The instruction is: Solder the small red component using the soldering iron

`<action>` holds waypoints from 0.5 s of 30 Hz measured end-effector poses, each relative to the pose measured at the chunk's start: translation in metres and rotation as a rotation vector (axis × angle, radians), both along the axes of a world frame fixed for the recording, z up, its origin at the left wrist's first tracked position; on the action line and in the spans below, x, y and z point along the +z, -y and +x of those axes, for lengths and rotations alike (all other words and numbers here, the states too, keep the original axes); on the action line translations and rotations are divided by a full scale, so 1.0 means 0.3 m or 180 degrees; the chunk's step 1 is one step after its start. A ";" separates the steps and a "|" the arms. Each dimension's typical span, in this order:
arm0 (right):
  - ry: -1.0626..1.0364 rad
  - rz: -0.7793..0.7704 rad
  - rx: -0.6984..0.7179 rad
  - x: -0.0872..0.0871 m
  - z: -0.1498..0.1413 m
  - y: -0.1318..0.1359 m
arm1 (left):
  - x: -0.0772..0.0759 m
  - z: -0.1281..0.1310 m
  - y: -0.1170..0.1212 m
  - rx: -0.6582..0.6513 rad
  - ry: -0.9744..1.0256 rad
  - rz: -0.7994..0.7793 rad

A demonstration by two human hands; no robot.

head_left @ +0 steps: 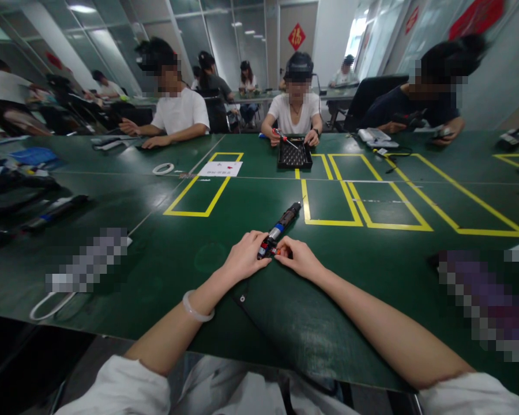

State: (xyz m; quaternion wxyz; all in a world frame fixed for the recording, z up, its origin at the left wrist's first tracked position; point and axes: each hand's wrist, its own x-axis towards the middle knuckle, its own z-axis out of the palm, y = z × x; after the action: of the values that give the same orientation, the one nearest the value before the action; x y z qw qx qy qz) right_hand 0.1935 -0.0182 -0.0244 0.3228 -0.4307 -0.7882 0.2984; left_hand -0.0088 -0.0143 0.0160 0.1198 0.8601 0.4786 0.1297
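A dark electric screwdriver point(282, 223) with a blue band lies on the green table point(207, 259), its tip pointing away from me. My left hand point(245, 256) is closed on its near end, fingers curled over the body. My right hand point(298, 257) pinches at the same near end, where a small red part shows between the fingertips. A black cable point(259, 323) runs from the tool's near end towards me across the table. A pale bangle sits on my left wrist.
Yellow tape rectangles point(203, 193) mark the table ahead. A black tray point(294, 154) stands in front of a person opposite, and a white sheet point(220, 168) lies beside it. Other tools point(54, 210) lie at the left. Several seated people work around the table.
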 end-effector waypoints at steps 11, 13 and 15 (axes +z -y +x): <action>0.0277 0.0252 0.0088 0.004 -0.003 0.007 | 0.012 0.030 0.032 -0.0068 -0.0257 0.0005; 0.0305 0.0383 0.0141 -0.002 -0.003 0.006 | 0.016 0.032 0.034 -0.0056 -0.0291 -0.0002; 0.0267 0.0405 0.0197 -0.005 -0.002 0.006 | 0.017 0.033 0.037 -0.0045 -0.0303 0.0003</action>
State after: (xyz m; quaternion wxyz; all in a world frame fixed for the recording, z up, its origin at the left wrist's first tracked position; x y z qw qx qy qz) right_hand 0.1928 -0.0201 -0.0258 0.3068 -0.3969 -0.8313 0.2393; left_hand 0.0011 -0.0253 0.0210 0.0974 0.8687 0.4776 0.0879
